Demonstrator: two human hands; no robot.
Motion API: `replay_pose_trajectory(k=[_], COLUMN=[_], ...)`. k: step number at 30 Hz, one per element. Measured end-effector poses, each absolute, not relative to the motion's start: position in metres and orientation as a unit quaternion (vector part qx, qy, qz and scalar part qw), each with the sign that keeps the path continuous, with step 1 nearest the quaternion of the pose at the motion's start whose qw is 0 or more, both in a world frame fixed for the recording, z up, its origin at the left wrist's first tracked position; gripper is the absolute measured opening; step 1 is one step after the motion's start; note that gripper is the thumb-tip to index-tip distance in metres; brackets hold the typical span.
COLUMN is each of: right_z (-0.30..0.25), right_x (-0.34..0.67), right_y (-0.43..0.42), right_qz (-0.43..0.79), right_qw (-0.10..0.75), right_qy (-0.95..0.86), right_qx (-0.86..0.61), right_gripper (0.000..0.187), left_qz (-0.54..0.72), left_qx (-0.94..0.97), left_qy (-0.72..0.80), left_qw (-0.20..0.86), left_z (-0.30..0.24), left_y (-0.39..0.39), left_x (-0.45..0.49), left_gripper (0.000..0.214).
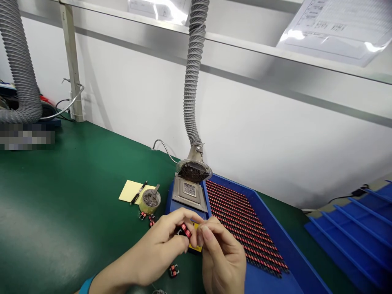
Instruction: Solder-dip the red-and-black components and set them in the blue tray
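My left hand point(161, 243) is closed around a small red-and-black coil point(185, 230), held between thumb and fingers. Right beside it, my right hand point(223, 257) pinches thumb and forefinger together near the coil; whatever lies between those fingertips is too small or hidden to name. Both hands are in front of a blue solder pot point(190, 194) with a square well of grey metal. A loose coil point(173, 270) lies on the green table below my left hand, and a few more lie by the tub. Many similar coils point(241, 220) fill a blue tray point(284, 237) in rows.
An extraction hood point(194, 170) on a grey hose point(194, 73) hangs over the pot. Left of it stand a tub of grey bits point(147, 210) with a scraper, yellow paper point(127, 191) and a pen point(139, 192). A ribbed blue panel point(352, 241) is at right.
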State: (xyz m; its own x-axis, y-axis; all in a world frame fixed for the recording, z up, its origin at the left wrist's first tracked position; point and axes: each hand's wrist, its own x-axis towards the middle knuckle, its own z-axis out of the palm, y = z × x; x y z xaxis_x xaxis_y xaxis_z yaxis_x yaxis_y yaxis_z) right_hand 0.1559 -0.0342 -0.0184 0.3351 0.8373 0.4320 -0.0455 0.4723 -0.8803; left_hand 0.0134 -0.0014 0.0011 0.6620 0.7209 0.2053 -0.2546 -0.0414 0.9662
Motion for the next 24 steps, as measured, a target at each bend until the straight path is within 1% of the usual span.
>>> replay_pose_trajectory(k=[4, 9, 18, 20, 21, 24], right_z=[-0.0210, -0.0197, -0.0194, -0.0198, -0.0201, -0.0200], right_x=[0.1566, 0.1550, 0.1577, 0.1576, 0.1572, 0.1547], right_y=[-0.0370, -0.0365, -0.0360, -0.0360, -0.0360, -0.0363], right_qz=[0.239, 0.226, 0.246, 0.230, 0.209, 0.104], right_qw=[0.694, 0.688, 0.682, 0.684, 0.688, 0.683], right_qy=[-0.528, -0.544, -0.532, -0.532, -0.536, -0.582], right_qx=[-0.429, -0.424, -0.438, -0.442, -0.443, -0.429], right_gripper=[0.011, 0.008, 0.007, 0.005, 0.005, 0.021], left_qz=[0.376, 0.378, 0.396, 0.398, 0.399, 0.400], left_qx=[0.641, 0.666, 0.662, 0.660, 0.658, 0.656], left_qy=[0.253, 0.261, 0.260, 0.261, 0.263, 0.272], left_qw=[0.619, 0.587, 0.581, 0.582, 0.582, 0.580], left_z=[0.0032, 0.0081, 0.0099, 0.0095, 0.0094, 0.0091], left_y=[0.0006, 0.0012, 0.0013, 0.0011, 0.0012, 0.0016], left_x=[0.0136, 0.0128, 0.0120, 0.0119, 0.0120, 0.0124], left_gripper=[0.012, 0.018, 0.018, 0.018, 0.018, 0.019])
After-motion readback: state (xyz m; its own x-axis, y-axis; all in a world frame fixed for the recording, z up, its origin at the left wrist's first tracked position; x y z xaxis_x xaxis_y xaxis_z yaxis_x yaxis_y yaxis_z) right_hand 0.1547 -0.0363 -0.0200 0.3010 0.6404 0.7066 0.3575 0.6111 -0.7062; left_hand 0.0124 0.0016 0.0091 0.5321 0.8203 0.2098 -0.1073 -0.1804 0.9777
